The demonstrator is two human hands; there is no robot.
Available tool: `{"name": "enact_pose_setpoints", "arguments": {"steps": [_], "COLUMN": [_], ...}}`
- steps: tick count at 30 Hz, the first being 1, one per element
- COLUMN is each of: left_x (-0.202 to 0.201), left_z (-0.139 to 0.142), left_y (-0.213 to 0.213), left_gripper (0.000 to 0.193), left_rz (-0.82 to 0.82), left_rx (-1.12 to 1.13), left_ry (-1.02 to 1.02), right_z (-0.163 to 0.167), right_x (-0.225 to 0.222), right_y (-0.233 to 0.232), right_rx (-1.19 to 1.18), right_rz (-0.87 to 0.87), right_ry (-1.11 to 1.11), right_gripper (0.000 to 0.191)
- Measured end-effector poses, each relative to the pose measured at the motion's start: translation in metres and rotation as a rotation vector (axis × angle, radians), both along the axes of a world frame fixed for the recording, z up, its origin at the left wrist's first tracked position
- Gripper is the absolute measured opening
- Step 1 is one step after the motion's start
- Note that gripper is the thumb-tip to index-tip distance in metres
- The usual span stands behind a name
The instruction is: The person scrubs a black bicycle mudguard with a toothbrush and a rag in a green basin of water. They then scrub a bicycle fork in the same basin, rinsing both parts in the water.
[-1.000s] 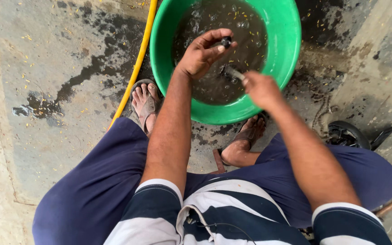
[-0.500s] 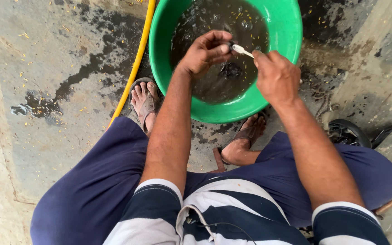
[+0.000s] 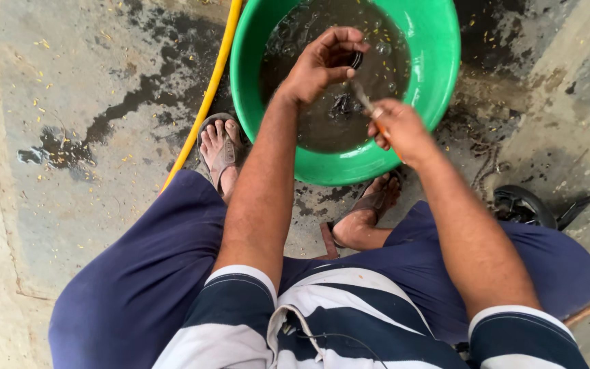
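A green plastic basin [image 3: 438,61] of dark, murky water sits on the wet concrete floor [image 3: 90,102] between the person's sandalled feet, a yellow hose [image 3: 206,102] running along its left side. Over the water, the left hand [image 3: 319,65] curls its fingers around a small dark part [image 3: 356,60], pinched at the fingertips. The right hand [image 3: 401,130], just below and to the right, is closed on a thin brush [image 3: 363,99] whose long axis slants up-left toward that part, tip just short of it.
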State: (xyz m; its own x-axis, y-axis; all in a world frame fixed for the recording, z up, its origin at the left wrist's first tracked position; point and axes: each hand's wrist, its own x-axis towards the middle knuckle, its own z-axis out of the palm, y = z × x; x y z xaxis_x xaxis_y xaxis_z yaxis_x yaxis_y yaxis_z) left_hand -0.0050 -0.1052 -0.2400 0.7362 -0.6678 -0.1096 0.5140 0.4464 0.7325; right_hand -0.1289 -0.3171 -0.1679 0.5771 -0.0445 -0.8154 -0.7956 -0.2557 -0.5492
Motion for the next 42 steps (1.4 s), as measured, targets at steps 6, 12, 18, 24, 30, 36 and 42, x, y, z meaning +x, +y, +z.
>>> {"name": "enact_pose_setpoints", "arguments": {"steps": [6, 12, 18, 24, 30, 36, 42], "left_x": [-0.010, -0.016, -0.017, -0.018, -0.024, -0.023, -0.023], "left_z": [-0.010, -0.024, -0.024, -0.026, -0.036, -0.038, -0.036], "left_y": [0.002, -0.003, -0.011, -0.005, -0.014, -0.021, -0.026], "left_gripper": [0.061, 0.069, 0.071, 0.071, 0.073, 0.077, 0.079], "left_rz": [0.018, 0.018, -0.063, -0.055, -0.073, -0.038, -0.027], "left_rx": [0.207, 0.280, 0.282, 0.115, 0.048, 0.075, 0.098], "left_ry": [0.004, -0.087, -0.082, 0.185, 0.088, 0.074, 0.033], "right_z": [-0.029, 0.022, 0.029, 0.034, 0.019, 0.016, 0.022], "right_x": [-0.027, 0.006, 0.017, 0.014, 0.015, 0.013, 0.017], "right_y": [0.020, -0.007, 0.009, 0.003, 0.006, 0.003, 0.018], "right_rx": [-0.697, -0.620, -0.359, -0.761, -0.770, -0.792, -0.828], "right_rz": [0.892, 0.521, 0.183, 0.486, 0.446, 0.474, 0.420], "right_ry": [-0.151, -0.322, -0.459, -0.909, -0.829, -0.888, -0.832], "right_gripper": [0.030, 0.018, 0.018, 0.018, 0.018, 0.015, 0.013]}}
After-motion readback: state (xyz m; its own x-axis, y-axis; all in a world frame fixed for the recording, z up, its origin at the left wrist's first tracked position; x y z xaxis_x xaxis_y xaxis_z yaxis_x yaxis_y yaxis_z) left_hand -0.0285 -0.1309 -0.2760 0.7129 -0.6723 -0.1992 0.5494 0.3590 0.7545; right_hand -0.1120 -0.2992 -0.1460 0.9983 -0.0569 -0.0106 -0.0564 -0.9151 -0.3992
